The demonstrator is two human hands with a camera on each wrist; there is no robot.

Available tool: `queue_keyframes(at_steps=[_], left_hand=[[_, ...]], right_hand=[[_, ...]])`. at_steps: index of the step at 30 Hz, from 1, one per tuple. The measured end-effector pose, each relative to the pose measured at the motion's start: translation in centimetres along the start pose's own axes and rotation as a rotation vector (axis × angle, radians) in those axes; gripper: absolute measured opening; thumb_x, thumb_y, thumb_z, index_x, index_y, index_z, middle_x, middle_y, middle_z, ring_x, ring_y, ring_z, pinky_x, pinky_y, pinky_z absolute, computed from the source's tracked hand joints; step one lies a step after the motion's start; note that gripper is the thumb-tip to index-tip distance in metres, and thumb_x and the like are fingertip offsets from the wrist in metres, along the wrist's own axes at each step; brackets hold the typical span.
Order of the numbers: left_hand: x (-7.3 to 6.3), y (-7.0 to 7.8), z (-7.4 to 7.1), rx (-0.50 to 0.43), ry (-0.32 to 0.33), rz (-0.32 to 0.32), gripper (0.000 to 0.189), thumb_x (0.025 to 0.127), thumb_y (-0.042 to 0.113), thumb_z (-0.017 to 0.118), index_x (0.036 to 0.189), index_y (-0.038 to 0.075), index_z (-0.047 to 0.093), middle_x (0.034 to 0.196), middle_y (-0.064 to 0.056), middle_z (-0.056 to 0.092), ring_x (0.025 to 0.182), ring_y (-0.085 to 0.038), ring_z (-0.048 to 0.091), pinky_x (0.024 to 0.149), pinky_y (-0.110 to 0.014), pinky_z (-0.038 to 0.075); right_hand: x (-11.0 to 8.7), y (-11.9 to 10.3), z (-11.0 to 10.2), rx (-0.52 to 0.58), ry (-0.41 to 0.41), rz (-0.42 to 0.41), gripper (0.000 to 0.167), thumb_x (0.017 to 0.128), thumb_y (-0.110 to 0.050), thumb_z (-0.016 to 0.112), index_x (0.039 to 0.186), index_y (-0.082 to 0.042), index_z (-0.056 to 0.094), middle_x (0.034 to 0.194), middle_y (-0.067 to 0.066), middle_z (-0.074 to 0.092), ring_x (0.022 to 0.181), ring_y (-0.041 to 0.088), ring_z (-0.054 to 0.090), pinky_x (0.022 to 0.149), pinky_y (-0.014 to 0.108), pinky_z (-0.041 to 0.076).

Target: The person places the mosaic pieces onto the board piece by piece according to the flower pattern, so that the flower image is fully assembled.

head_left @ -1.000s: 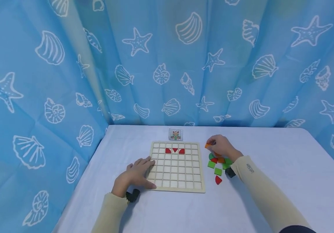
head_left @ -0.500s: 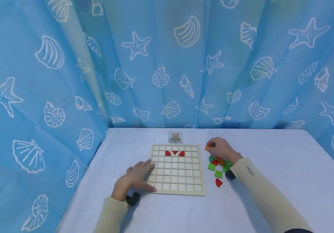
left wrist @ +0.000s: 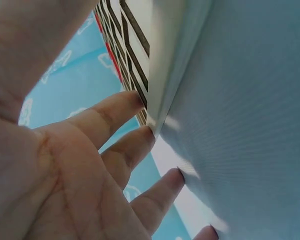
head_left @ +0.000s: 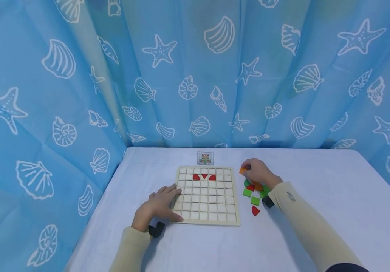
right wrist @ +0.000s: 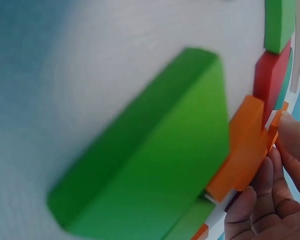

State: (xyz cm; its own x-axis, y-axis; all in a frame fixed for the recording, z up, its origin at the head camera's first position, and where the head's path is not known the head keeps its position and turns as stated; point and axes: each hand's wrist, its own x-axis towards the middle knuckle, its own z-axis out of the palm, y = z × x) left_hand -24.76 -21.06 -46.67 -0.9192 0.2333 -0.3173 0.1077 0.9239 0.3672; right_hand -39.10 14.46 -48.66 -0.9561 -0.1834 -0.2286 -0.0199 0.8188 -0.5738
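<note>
Orange piece (head_left: 242, 170), smooth and matte, is sitting in the fingers of the right hand (head_left: 259, 172), just beyond the right rim of the board; the fingers are partly hiding its outline. The cream board (head_left: 203, 198) is lying flat on a white cloth (head_left: 215, 249), its face divided by raised lines into square cells. In its second row from the far side, a small red triangle (head_left: 204, 176) is pointing toward the person, between a left red quarter-round (head_left: 196, 176) and a right red quarter-round (head_left: 212, 177). Thick, crisp-edged green squares (head_left: 255, 201) and a loose red wedge (head_left: 255, 210) are lying near the right hand.

That hand is pinching the orange piece between thumb and fingers. The left hand is spreading its fingers, well apart from the right; its thumb (head_left: 176, 218) is touching the board's near left corner, and other fingertips are resting along the left edge.

Compared with a second ago, both hands are keeping their places, the red shapes are staying put, and only the head view is tilting slightly.
</note>
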Motion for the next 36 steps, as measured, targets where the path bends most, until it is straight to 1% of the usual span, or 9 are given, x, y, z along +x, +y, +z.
queue_keyframes(at_steps=[7,11,16,20,24,28,30,34,36], left_hand=[[0.1,0.2,0.0,-0.007,-0.004,-0.013,0.099,0.071,0.048,0.086,0.152,0.019,0.039,0.164,-0.005,0.026,0.151,-0.036,0.021,0.116,-0.067,0.018],[0.3,0.1,0.0,-0.015,-0.011,-0.019,0.099,0.071,0.049,0.086,0.153,0.02,0.038,0.164,-0.004,0.025,0.151,-0.035,0.02,0.117,-0.067,0.017],[0.2,0.1,0.0,-0.019,-0.013,-0.021,0.099,0.071,0.048,0.086,0.153,0.019,0.038,0.164,-0.005,0.025,0.151,-0.036,0.02,0.117,-0.066,0.016],[0.2,0.1,0.1,-0.013,-0.009,-0.018,0.099,0.071,0.048,0.086,0.153,0.019,0.038,0.164,-0.005,0.025,0.151,-0.036,0.02,0.116,-0.067,0.016],[0.4,0.0,0.1,0.0,-0.01,-0.019,0.099,0.071,0.05,0.085,0.153,0.02,0.038,0.164,-0.004,0.025,0.151,-0.034,0.021,0.116,-0.067,0.017],[0.4,0.1,0.1,0.007,-0.006,-0.021,0.099,0.071,0.05,0.085,0.153,0.021,0.038,0.164,-0.003,0.025,0.151,-0.034,0.021,0.117,-0.066,0.017],[0.4,0.1,0.1,0.008,-0.005,-0.023,0.099,0.071,0.05,0.085,0.153,0.021,0.038,0.164,-0.003,0.025,0.151,-0.034,0.021,0.117,-0.066,0.017],[0.3,0.1,0.2,0.003,-0.004,-0.019,0.099,0.071,0.05,0.086,0.153,0.02,0.038,0.164,-0.004,0.026,0.15,-0.034,0.022,0.116,-0.067,0.018],[0.3,0.0,0.2,0.003,-0.003,-0.017,0.099,0.071,0.05,0.086,0.153,0.02,0.038,0.164,-0.004,0.026,0.15,-0.034,0.022,0.116,-0.067,0.018]], right_hand=[[0.3,0.1,-0.1,-0.002,-0.007,0.045,0.036,0.093,-0.018,0.066,0.127,-0.006,0.061,0.123,0.014,0.06,0.104,0.028,0.055,0.088,0.04,0.054],[0.1,0.0,-0.2,-0.015,-0.011,0.029,0.035,0.094,-0.018,0.066,0.127,-0.006,0.062,0.122,0.015,0.061,0.104,0.028,0.055,0.086,0.039,0.054],[0.1,-0.2,-0.3,-0.029,-0.014,0.002,0.035,0.092,-0.018,0.067,0.126,-0.008,0.065,0.121,0.014,0.062,0.105,0.028,0.054,0.09,0.041,0.053],[0.3,-0.1,-0.2,-0.047,-0.01,-0.002,0.04,0.09,-0.022,0.071,0.127,-0.007,0.064,0.121,0.015,0.062,0.105,0.029,0.054,0.092,0.043,0.052],[0.4,-0.2,-0.1,-0.056,0.0,0.005,0.037,0.089,-0.021,0.073,0.121,-0.007,0.063,0.117,0.014,0.062,0.102,0.028,0.055,0.088,0.041,0.053],[0.5,-0.9,-0.3,-0.084,0.028,-0.048,0.025,0.089,-0.016,0.072,0.109,-0.008,0.061,0.109,0.012,0.063,0.098,0.027,0.055,0.087,0.039,0.051],[0.5,-1.4,-0.4,-0.092,0.042,-0.08,0.021,0.089,-0.014,0.07,0.106,-0.008,0.061,0.106,0.012,0.063,0.096,0.027,0.055,0.088,0.04,0.05],[0.5,-2.6,-0.4,-0.086,0.08,-0.124,0.016,0.09,-0.009,0.067,0.104,-0.005,0.061,0.104,0.013,0.064,0.094,0.028,0.055,0.088,0.041,0.05],[0.5,-3.3,-0.4,-0.082,0.1,-0.131,0.015,0.091,-0.008,0.065,0.105,-0.005,0.061,0.104,0.013,0.064,0.093,0.027,0.055,0.087,0.04,0.051]])
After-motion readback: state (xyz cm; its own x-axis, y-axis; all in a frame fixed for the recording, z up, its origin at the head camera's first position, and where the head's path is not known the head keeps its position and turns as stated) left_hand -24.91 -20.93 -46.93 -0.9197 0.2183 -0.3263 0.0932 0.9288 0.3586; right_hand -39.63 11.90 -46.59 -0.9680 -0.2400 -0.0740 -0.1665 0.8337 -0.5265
